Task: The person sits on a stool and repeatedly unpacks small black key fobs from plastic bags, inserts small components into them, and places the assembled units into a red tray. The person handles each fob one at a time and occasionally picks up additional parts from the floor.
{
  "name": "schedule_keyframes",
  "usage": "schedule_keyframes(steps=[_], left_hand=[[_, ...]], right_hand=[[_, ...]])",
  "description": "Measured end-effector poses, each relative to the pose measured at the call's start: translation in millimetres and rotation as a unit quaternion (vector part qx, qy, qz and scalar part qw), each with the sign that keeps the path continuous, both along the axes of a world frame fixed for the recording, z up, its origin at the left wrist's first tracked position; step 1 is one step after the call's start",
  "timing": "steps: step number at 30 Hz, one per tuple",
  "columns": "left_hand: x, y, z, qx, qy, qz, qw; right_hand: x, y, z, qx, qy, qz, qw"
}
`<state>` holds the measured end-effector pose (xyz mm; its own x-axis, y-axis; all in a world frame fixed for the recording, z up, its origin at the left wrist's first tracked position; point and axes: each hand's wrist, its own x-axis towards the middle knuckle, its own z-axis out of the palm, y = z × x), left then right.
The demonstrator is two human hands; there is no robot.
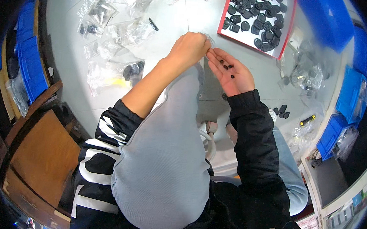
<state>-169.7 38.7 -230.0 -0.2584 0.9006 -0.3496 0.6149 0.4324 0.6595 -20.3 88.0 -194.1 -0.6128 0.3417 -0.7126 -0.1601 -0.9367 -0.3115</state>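
Observation:
My left hand (191, 48) is closed, its fingertips pressed together against the fingertips of my right hand. What it pinches, if anything, is hidden. A bit of clear plastic (208, 39) shows just beyond those fingers. My right hand (235, 80) is turned palm up and slightly cupped. Several small black pieces (226, 67) lie loose on its palm and fingers. To the far right of both hands sits a shallow white box with a red rim (285, 41), holding many black key-fob-like cases (258, 24).
Clear bags of small parts (132, 32) cover the table's left side; more bags (307, 74) lie right. A few black cases (282, 109) and a yellow-and-black tool (308, 120) sit near my right forearm. Blue bins (349, 94) line the right edge. Grey fabric (163, 155) blocks the lower middle.

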Motion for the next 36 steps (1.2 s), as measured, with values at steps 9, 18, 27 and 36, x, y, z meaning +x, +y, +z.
schedule_keyframes(steps=[9,18,27,36], left_hand=[[13,-6,-1,-0.028,0.02,-0.096,0.995],[13,-15,-2,-0.043,0.003,-0.109,0.993],[-5,-28,-8,-0.012,-0.036,-0.029,0.999],[-107,-116,-45,-0.139,0.025,0.077,0.987]], right_hand=[[9,-4,-14,-0.02,-0.065,-0.055,0.996],[-3,-9,-17,-0.037,-0.081,-0.06,0.994],[-6,-4,5,-0.005,-0.038,-0.002,0.999],[5,-9,1,0.044,-0.072,0.047,0.995]])
